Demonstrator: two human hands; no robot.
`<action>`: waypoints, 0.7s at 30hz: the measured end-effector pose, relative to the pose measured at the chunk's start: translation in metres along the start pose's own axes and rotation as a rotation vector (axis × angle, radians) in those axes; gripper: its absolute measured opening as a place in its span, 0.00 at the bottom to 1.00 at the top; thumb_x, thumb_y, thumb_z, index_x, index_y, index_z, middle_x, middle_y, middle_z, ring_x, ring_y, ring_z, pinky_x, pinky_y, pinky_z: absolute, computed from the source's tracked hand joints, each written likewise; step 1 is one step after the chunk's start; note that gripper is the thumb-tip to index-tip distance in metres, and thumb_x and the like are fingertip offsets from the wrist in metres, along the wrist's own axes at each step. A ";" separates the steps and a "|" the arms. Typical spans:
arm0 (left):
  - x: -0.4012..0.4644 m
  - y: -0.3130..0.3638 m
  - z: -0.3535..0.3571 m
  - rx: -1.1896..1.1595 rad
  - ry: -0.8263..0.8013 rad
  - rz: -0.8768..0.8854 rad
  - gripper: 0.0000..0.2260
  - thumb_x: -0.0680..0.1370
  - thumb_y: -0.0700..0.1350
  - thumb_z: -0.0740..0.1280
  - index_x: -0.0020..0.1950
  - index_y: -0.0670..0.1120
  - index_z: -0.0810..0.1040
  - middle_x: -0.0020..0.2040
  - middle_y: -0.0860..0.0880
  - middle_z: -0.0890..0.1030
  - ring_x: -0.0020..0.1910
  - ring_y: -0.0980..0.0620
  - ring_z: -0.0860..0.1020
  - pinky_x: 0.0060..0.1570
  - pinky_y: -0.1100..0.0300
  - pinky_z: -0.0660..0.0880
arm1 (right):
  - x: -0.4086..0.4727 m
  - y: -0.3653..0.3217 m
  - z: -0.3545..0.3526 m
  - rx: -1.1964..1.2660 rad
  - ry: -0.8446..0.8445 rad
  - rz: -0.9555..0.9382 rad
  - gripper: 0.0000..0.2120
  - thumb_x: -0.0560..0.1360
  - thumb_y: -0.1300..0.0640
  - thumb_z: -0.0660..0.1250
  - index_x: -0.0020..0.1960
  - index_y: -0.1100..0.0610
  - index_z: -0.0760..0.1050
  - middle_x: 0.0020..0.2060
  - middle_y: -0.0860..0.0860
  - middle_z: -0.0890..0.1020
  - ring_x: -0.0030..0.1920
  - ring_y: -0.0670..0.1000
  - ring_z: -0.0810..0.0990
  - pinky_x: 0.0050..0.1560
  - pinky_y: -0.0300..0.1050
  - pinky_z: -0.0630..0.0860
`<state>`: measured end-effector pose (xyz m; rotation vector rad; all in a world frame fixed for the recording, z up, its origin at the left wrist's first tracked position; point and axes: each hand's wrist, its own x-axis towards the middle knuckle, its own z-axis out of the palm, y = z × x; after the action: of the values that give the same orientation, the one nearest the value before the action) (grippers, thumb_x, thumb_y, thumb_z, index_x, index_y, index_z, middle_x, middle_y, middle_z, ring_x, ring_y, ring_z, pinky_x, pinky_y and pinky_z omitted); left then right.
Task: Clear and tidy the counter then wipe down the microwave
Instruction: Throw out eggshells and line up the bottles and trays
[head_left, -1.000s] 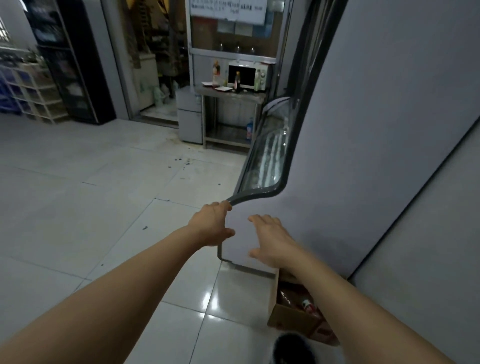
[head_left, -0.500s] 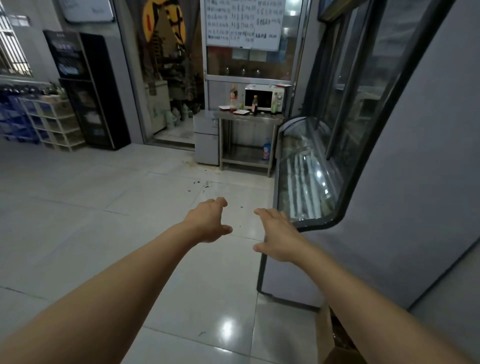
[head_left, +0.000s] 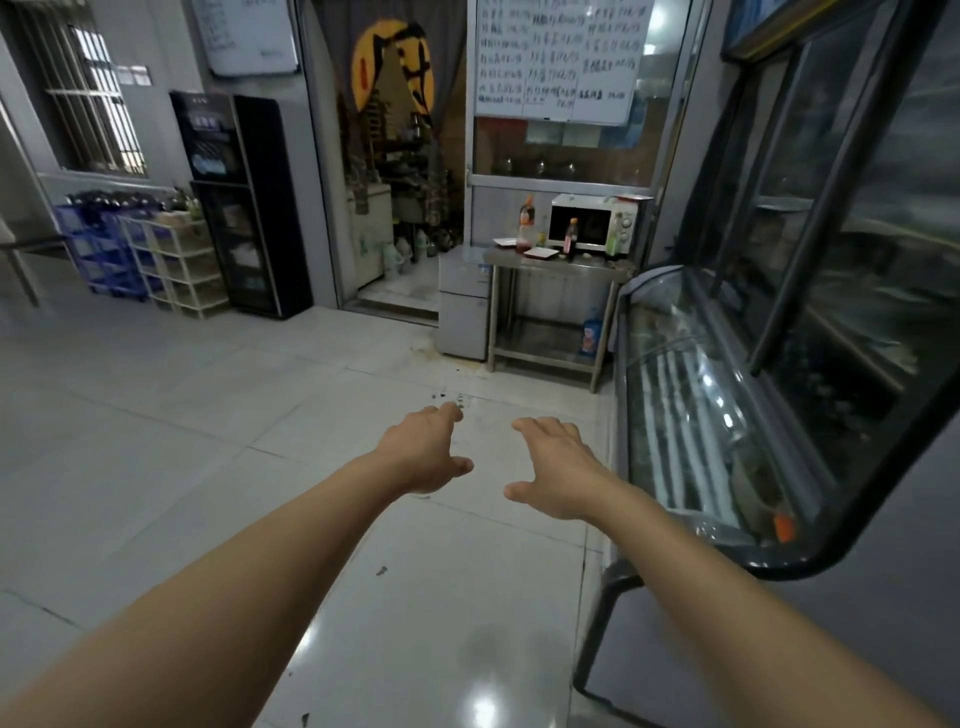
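A white microwave (head_left: 595, 222) stands far ahead on a steel counter (head_left: 597, 266) against the glass partition. In front of it are bottles, one with an orange top (head_left: 526, 224) and a dark one (head_left: 571, 237), plus two flat white plates (head_left: 540, 252). My left hand (head_left: 423, 449) and my right hand (head_left: 558, 470) are stretched out in front of me over the floor, fingers relaxed and spread, holding nothing. Both are well short of the counter.
A glass display case (head_left: 691, 415) runs along the right side. A small grey cabinet (head_left: 464, 304) sits left of the counter, with a blue bottle (head_left: 590, 332) on its lower shelf. A black cabinet (head_left: 234, 202) and crates (head_left: 98, 249) line the left wall. Tiled floor lies between.
The view has lifted and moved forward past the display case's end. My left hand has come off the case edge; both hands now float free over the floor.
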<state>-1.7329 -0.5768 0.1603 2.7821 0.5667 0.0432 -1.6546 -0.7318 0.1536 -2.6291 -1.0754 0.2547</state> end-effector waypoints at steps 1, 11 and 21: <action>0.016 -0.003 -0.004 0.001 0.000 -0.009 0.28 0.75 0.53 0.68 0.72 0.48 0.61 0.70 0.45 0.69 0.66 0.45 0.70 0.64 0.49 0.69 | 0.018 0.000 -0.002 0.005 -0.002 -0.003 0.39 0.73 0.48 0.68 0.76 0.51 0.51 0.74 0.50 0.57 0.74 0.53 0.54 0.70 0.51 0.61; 0.159 -0.035 -0.029 -0.013 0.028 -0.035 0.28 0.75 0.51 0.68 0.72 0.48 0.61 0.69 0.45 0.70 0.66 0.45 0.70 0.64 0.49 0.69 | 0.167 0.011 -0.026 0.005 0.005 -0.047 0.38 0.73 0.49 0.68 0.76 0.51 0.51 0.74 0.50 0.57 0.73 0.53 0.54 0.70 0.51 0.60; 0.345 -0.101 -0.061 0.000 0.038 0.083 0.28 0.75 0.52 0.68 0.71 0.47 0.62 0.69 0.45 0.70 0.67 0.45 0.69 0.64 0.48 0.69 | 0.342 0.011 -0.042 -0.013 0.052 0.026 0.39 0.73 0.48 0.69 0.76 0.51 0.51 0.75 0.50 0.55 0.74 0.54 0.52 0.72 0.50 0.58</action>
<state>-1.4580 -0.3372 0.1777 2.8090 0.4607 0.1135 -1.3946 -0.5063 0.1715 -2.6475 -1.0302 0.1844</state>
